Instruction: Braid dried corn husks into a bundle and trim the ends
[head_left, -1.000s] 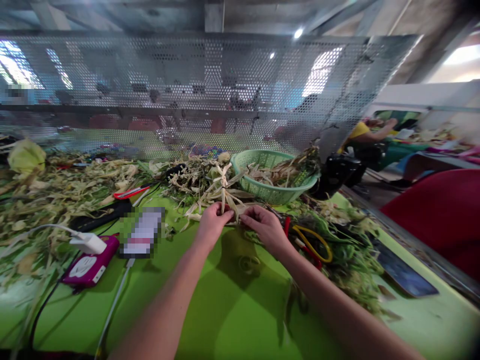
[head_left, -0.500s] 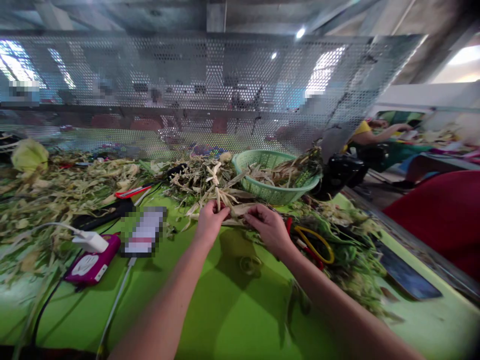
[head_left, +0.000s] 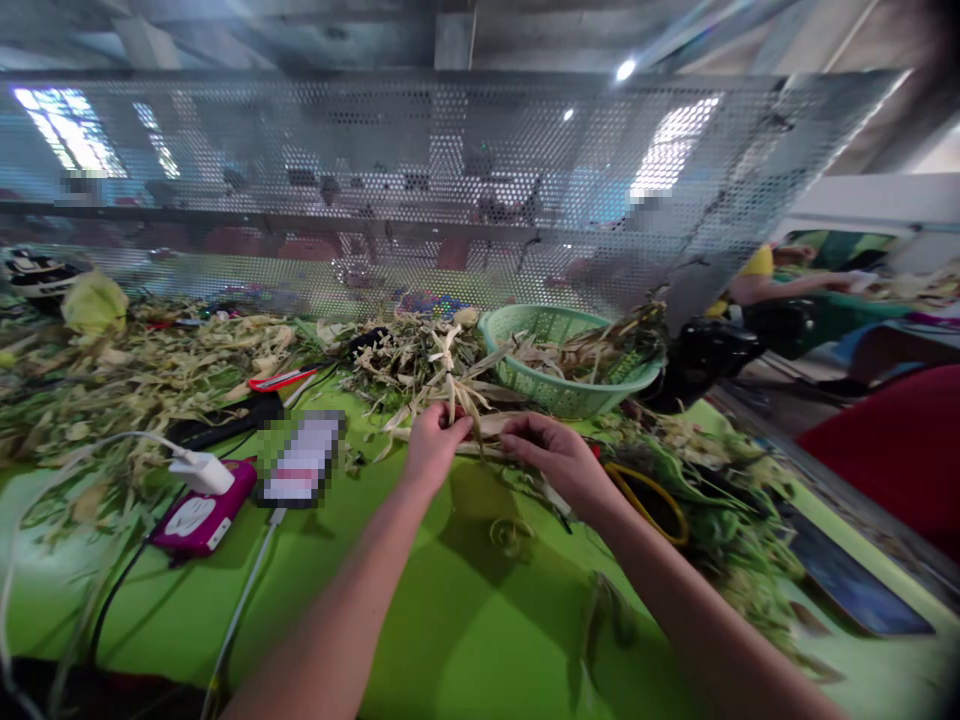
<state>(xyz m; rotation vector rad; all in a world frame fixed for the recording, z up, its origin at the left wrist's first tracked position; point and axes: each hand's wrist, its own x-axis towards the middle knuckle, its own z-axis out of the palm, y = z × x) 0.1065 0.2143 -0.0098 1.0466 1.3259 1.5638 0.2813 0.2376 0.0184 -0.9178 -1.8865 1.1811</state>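
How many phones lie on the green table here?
2: one lit phone left of the left hand; one dark phone by the right edge of the table. Leaves could hide more.

Both the left hand and the right hand of the person are bare, with slender fingers and a thumb of rather slim form. The wrists are narrow and smooth in outline. From them, the left forearm and the right forearm, also bare, become gradually wider toward the lower edge of the view (the nearest part of the left one is a little blurred). The skin looks even along both forearms; the fingernails are too small to describe with certainty.
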